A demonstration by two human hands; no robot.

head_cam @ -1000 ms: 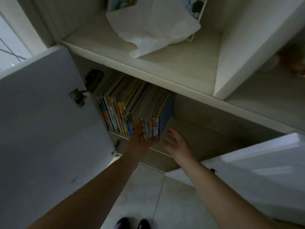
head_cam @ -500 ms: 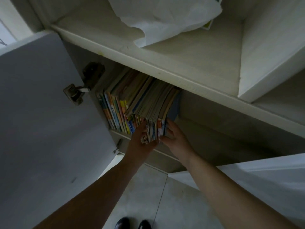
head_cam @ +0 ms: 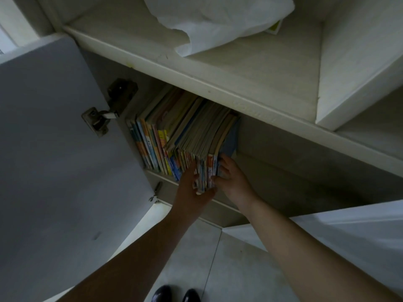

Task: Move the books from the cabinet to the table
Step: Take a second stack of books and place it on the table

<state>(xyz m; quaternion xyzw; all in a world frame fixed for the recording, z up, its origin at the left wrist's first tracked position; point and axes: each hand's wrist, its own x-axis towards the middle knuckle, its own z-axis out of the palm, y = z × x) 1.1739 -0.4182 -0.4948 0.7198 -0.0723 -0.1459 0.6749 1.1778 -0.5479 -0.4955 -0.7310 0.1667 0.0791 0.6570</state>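
Cabinet door (head_cam: 54,149) open at left. Books (head_cam: 174,131) upright in lower cabinet (head_cam: 283,153) shelf, leaning. Left hand (head_cam: 192,188) grips front bunch from left side & underneath, fingers curled; right hand (head_cam: 231,179) clamps same bunch from right. White bag (head_cam: 218,20) on shelf above. Shoes (head_cam: 176,295) on floor.

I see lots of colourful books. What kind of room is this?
Probably a room in a home or classroom, at a storage cabinet: thin colourful books stand in a row behind an open door, over a tiled floor.
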